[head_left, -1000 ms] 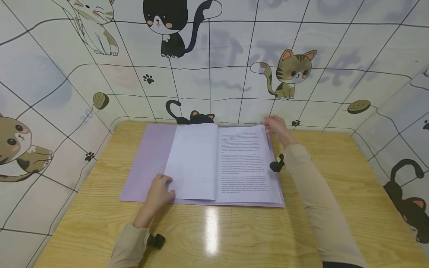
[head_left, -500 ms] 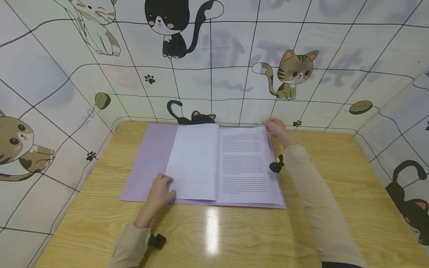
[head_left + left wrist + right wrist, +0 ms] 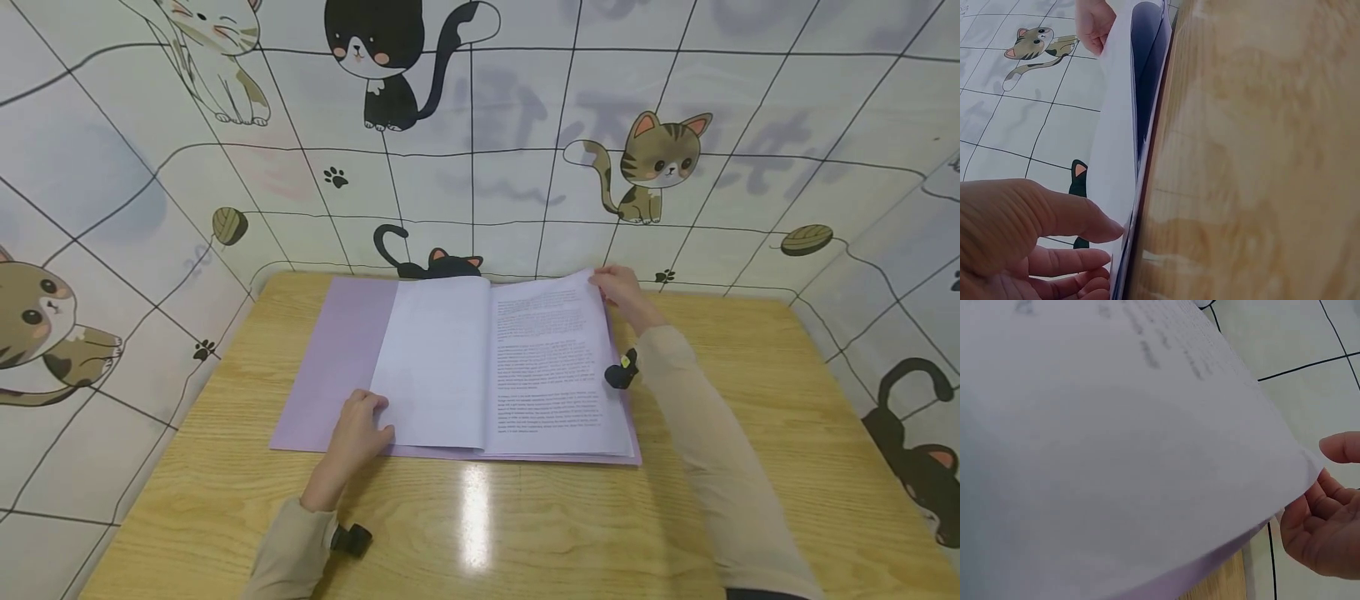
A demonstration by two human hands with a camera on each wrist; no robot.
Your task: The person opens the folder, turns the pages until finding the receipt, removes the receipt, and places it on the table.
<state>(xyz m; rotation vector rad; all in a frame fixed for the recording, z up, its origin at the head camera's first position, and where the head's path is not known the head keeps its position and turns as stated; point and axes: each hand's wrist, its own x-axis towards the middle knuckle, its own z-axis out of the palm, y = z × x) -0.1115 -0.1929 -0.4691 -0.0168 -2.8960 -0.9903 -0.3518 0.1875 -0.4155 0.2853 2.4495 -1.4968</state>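
Note:
A purple-covered booklet [image 3: 347,333] lies spread on the wooden table, with a blank left page [image 3: 435,358] and a printed right page [image 3: 547,367]. My left hand [image 3: 358,433] rests at the lower left of the blank page, fingers relaxed. In the left wrist view, the left thumb [image 3: 1094,220] lies against the paper. At the top right corner, my right hand [image 3: 621,287] holds the printed page raised off what lies under it. Seen from the right wrist, the page corner [image 3: 1310,469] lies between the thumb and the curled fingers [image 3: 1310,515].
The wooden table [image 3: 525,533] extends around the booklet on the near side and both flanks. Behind it stands a white gridded backdrop [image 3: 517,183] with cartoon cats, close to the booklet's top edge. Small black devices [image 3: 351,540] sit at both wrists.
The printed page's top right corner has lifted and curves upward in my right hand. That hand has shifted only slightly. My left hand stays in the same place on the blank page.

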